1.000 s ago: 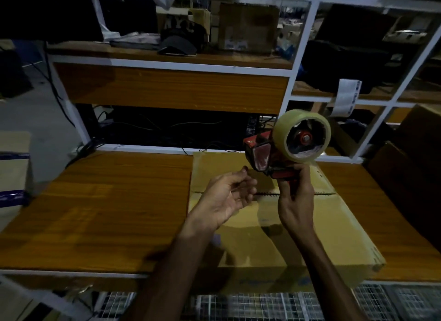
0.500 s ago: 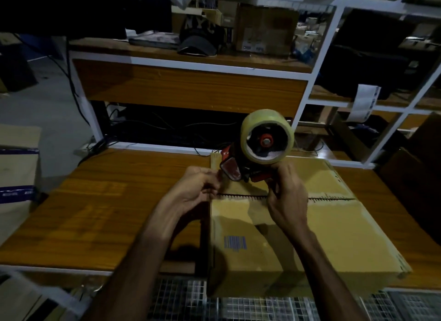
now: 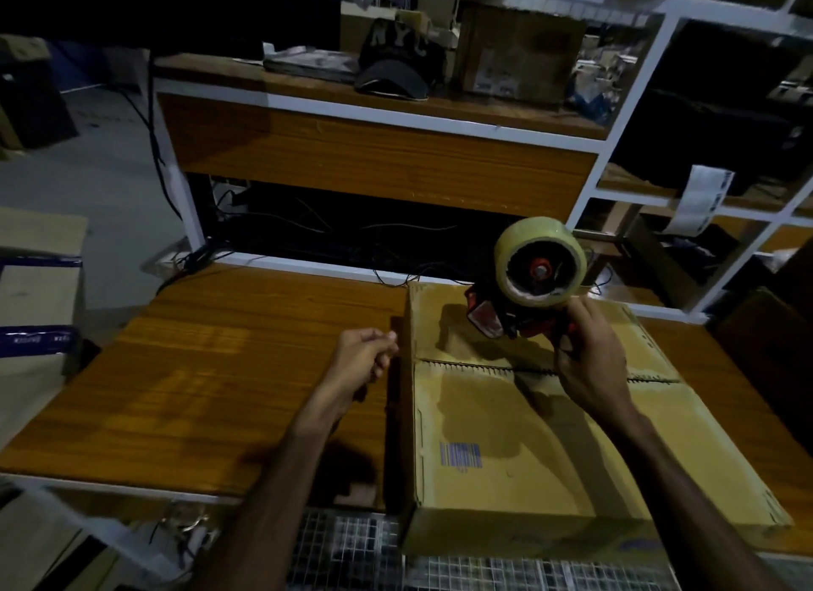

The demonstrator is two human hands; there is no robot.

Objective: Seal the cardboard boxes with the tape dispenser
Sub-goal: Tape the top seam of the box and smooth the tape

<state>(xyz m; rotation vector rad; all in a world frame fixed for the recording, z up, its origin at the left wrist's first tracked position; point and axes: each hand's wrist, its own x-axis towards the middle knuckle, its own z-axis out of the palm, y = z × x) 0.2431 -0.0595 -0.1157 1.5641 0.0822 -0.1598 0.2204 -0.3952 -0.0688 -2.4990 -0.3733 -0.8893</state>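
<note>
Beside the box [image 3: 528,436] edge now, left hand [image 3: 360,361], dispenser [image 3: 523,291] farther right.

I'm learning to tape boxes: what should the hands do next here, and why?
Probably bring the dispenser down onto the left end of the box seam. The right hand holds it above the untaped seam, and the left hand, pinched at the box's left edge, may hold the tape end.

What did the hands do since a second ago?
The left hand pulled away from the dispenser to the box's left edge, fingers pinched. The right hand lowered the dispenser toward the seam. It still grips the handle; the box remains untaped.
</note>
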